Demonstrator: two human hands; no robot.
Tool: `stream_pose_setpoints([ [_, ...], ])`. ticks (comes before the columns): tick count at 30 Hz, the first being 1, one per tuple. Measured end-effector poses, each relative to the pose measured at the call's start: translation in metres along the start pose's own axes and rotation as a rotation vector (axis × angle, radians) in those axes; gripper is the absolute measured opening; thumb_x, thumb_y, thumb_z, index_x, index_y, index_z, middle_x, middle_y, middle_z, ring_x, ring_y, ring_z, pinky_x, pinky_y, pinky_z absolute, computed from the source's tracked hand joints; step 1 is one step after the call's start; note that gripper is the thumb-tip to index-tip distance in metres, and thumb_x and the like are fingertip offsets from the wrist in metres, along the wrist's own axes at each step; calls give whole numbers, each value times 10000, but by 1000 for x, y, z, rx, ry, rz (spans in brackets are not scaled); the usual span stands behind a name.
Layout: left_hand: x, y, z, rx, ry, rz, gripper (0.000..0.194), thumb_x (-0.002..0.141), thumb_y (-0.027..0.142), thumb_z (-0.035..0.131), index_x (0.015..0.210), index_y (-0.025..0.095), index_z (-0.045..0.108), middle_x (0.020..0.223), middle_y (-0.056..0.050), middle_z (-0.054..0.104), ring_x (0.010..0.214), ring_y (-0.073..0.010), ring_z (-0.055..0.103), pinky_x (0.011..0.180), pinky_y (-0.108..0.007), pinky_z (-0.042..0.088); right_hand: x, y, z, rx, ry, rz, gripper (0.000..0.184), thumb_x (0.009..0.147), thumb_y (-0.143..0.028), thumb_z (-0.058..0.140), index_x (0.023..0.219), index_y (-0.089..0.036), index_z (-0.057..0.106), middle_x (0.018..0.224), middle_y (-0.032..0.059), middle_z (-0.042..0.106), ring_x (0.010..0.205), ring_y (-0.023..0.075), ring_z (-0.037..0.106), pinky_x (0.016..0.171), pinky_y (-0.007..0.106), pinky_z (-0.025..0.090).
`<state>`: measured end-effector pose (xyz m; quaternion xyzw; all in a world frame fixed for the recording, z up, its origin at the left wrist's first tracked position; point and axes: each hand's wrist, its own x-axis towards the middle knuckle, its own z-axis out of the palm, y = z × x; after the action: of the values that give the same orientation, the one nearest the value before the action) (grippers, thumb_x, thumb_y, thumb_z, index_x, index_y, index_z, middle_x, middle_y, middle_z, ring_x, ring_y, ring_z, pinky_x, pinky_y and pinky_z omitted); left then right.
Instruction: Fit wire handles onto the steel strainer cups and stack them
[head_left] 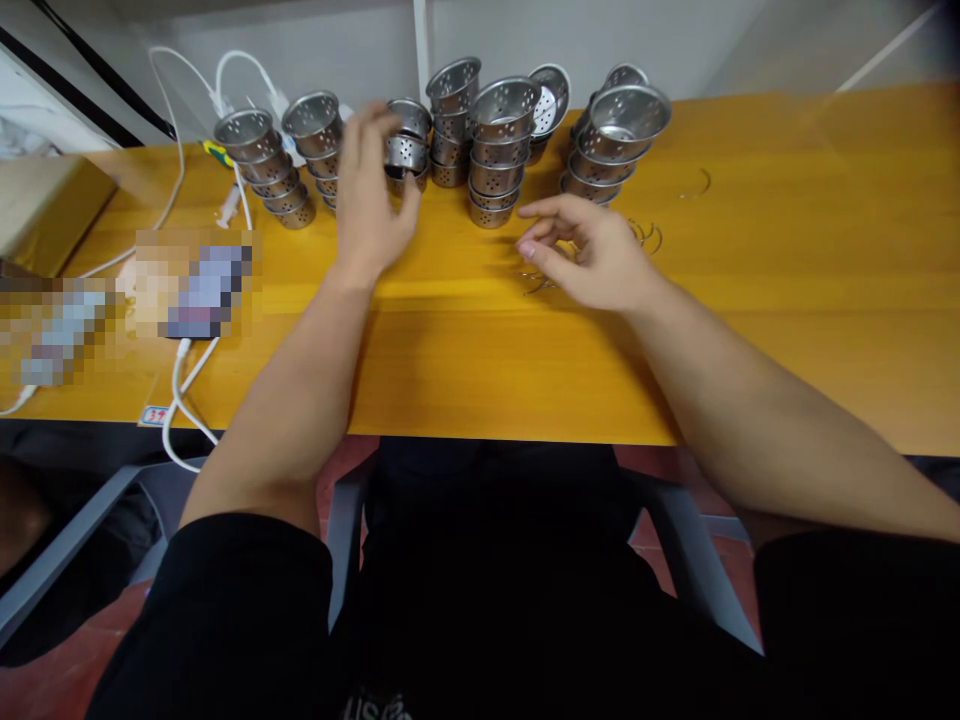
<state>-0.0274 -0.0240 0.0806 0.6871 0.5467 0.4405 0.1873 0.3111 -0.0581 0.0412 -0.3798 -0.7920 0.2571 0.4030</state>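
My left hand (370,205) is raised at a short stack of perforated metal cups (407,153). Its fingers, blurred at the tips, and its thumb are spread beside the stack, and I see no firm grip. My right hand (589,250) hovers over the table, fingers loosely bent and thumb apart from the index finger, with nothing visible between them. Under and behind it lie thin curved metal wires (538,283), partly hidden. A taller cup stack (496,178) stands between my hands, and a leaning stack (609,160) rises behind the right one.
More perforated cup stacks (270,175) line the back of the yellow wooden table (480,370). A loose wire (697,187) lies to the right. On the left are a blurred-out phone (208,292), white cables (182,150) and a box (52,215).
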Motion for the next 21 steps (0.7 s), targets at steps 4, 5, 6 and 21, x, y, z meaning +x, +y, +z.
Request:
stream_pose_setpoints([
  [4, 30, -45, 11, -4, -141, 50, 559, 859, 510, 1047, 1320, 447, 738, 1938, 22, 646, 1793, -357, 610, 1597, -655, 505, 0, 3, 1, 12, 21, -28, 830, 1088, -1095, 764, 1563, -420, 848, 1283, 105, 945, 1118, 438, 902, 1086, 765, 769],
  [5, 36, -57, 14, -13, -165, 36, 556, 790, 494, 1058, 1258, 472, 757, 1926, 31, 658, 1822, -388, 599, 1589, -672, 509, 0, 4, 0, 14, 23, -39, 815, 1099, -1081, 771, 1557, -411, 850, 1279, 106, 944, 1108, 432, 905, 1070, 748, 776],
  [6, 41, -67, 16, -16, -172, 26, 559, 732, 476, 1055, 1213, 488, 769, 1916, 42, 667, 1840, -414, 588, 1582, -704, 510, 0, 4, 0, 14, 23, -49, 812, 1105, -1074, 772, 1556, -403, 851, 1275, 106, 943, 1102, 430, 908, 1060, 736, 779],
  [21, 60, -106, 31, 37, -180, -1, 590, 632, 412, 1040, 1159, 452, 778, 1802, -63, 766, 1953, -490, 446, 1669, -848, 281, 1, 10, 3, 39, 37, -78, 751, 1136, -1004, 808, 1524, -364, 861, 1238, 121, 946, 1102, 430, 924, 1060, 736, 788],
])
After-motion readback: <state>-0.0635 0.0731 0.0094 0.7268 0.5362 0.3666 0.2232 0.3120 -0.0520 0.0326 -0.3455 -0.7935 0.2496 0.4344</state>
